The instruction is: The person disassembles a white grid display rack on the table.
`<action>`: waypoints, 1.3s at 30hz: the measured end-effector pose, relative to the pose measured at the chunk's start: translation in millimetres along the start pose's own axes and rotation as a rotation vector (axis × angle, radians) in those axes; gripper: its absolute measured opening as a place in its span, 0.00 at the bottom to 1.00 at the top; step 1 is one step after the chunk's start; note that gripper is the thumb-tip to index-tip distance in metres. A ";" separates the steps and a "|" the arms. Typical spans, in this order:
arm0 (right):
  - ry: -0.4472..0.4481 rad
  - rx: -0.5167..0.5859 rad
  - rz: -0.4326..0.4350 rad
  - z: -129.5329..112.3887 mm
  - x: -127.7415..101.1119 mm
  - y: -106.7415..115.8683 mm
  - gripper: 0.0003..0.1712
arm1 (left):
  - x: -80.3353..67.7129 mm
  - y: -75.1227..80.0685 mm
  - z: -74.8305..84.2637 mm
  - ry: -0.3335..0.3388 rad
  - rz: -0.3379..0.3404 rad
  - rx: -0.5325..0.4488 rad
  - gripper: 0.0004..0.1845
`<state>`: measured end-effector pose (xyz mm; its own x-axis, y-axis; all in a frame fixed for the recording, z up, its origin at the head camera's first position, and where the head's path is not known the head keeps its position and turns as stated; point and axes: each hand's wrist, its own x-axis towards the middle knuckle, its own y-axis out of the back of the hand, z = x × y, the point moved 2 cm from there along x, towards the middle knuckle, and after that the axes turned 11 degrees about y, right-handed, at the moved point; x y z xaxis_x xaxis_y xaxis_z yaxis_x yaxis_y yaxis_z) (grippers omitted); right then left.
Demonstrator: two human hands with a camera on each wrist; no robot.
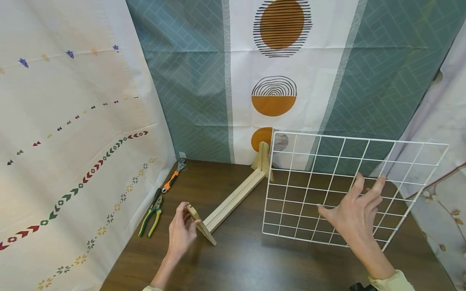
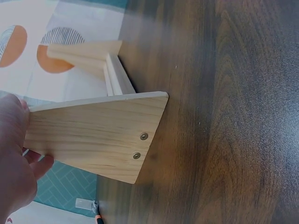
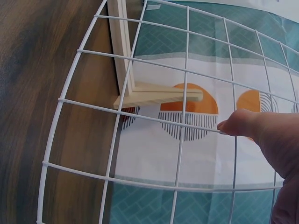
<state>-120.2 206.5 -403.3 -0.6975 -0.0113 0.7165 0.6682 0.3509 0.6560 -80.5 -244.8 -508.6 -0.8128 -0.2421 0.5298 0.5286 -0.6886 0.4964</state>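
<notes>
Left hand is pinching the near end board of a wooden stand running toward the tabletop's back edge, while the right hand, fingers spread, is gripping a white wire grid over the right half. Grid's probably feeling light but stiff, so I'd be grabbing crossed wires; pliers and a wrench are lying along the left edge.

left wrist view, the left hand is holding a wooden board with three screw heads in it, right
Not quite: the left wrist view shows two screw heads, not three, in the wooden board that the left hand is holding.
</notes>
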 end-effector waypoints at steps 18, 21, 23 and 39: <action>0.010 -0.005 0.001 0.2 0.1 -2.0 0.82 | -2.2 0.5 2.2 -0.030 0.055 0.039 0.42; 0.014 -0.004 0.002 0.6 0.6 -2.3 0.81 | -2.7 0.5 2.5 -0.032 0.063 0.044 0.42; 0.013 -0.004 0.000 0.9 1.0 -2.5 0.81 | -3.1 0.6 2.8 -0.030 0.068 0.048 0.43; 0.009 -0.005 -0.004 0.1 0.7 -3.3 0.82 | -5.9 0.5 2.1 -0.014 0.095 0.075 0.43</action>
<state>-122.9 205.5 -405.0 -0.6980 -0.0210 0.7158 0.6665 0.3466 0.6600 -74.9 -242.2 -510.0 -0.7548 -0.2937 0.5866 0.6205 -0.6099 0.4930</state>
